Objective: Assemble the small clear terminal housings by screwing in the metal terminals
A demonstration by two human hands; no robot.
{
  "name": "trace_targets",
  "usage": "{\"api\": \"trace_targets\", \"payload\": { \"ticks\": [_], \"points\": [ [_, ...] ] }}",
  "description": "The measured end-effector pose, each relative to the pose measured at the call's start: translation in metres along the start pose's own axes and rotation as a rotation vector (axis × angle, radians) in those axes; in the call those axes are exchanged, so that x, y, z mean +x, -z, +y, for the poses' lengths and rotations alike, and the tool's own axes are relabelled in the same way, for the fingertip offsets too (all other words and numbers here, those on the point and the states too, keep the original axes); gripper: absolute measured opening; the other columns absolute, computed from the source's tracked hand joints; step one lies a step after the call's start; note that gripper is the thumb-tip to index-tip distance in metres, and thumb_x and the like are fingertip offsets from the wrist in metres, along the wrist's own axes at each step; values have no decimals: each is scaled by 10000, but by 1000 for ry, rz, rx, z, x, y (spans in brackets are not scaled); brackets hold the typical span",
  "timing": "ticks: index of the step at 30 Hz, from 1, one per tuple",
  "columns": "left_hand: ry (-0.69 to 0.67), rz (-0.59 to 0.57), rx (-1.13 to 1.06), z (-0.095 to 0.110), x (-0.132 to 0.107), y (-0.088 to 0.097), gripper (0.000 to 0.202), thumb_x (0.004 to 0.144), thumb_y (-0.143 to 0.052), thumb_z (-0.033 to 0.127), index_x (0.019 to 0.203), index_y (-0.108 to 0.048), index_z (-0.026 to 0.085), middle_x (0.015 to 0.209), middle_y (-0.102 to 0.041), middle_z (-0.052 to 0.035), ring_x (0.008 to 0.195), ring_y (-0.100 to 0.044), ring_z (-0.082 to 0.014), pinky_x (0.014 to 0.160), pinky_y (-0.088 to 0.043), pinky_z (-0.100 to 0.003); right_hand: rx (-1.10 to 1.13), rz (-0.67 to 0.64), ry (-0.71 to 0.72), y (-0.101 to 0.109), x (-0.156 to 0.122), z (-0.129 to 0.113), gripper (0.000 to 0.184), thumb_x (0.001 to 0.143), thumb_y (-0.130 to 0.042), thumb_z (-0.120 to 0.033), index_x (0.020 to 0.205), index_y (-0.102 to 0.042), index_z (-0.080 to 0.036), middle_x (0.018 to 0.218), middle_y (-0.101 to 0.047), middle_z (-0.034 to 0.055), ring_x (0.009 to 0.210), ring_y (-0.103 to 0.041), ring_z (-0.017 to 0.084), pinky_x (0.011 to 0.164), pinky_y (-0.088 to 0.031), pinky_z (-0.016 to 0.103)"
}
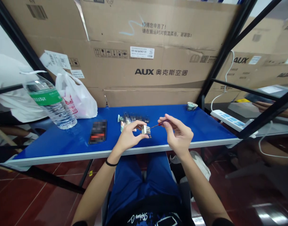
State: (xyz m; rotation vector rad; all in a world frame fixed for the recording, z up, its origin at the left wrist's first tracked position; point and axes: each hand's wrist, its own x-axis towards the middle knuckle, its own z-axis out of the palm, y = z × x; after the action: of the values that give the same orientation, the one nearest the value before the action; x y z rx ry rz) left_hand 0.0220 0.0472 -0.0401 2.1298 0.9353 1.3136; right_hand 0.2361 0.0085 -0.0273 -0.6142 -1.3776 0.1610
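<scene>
My left hand pinches a small whitish electrical part between thumb and fingers, just above the front of the blue table. My right hand is closed on a thin screwdriver with a red handle, mostly covered by my fingers. The shaft points left, and its tip meets or nearly meets the part; I cannot tell which. Behind my left hand lie several small dark pieces, partly hidden, with a pale green and white piece at their left end.
On the blue table, a black and red packet, a large water bottle and a white plastic bag stand left. A small pale part lies at back right. Cardboard walls the back. A power strip is beyond the right frame post.
</scene>
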Motion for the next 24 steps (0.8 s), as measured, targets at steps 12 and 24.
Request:
{"api": "trace_targets", "payload": {
  "ticks": [12, 24],
  "points": [
    [130, -74, -87, -30, 6, -2, 500, 726, -955, 372, 1148, -751, 197, 1125, -790, -90, 966, -752, -245, 951, -615, -434, 5, 2, -146, -6, 7, 32, 255, 892, -835, -269, 1147, -842, -266, 939, -820, 40, 774, -792, 174, 720, -699, 335],
    [191, -105, -146, -40, 3, 2, 515, 694, -960, 350, 1149, -772, 196, 1109, -776, -70, 969, -737, -236, 973, -608, -412, 21, -44, -225, -16, 2, 45, 287, 902, -823, -353, 1184, -839, -309, 1008, -800, 50, 810, -780, 180, 780, -707, 363]
  ]
}}
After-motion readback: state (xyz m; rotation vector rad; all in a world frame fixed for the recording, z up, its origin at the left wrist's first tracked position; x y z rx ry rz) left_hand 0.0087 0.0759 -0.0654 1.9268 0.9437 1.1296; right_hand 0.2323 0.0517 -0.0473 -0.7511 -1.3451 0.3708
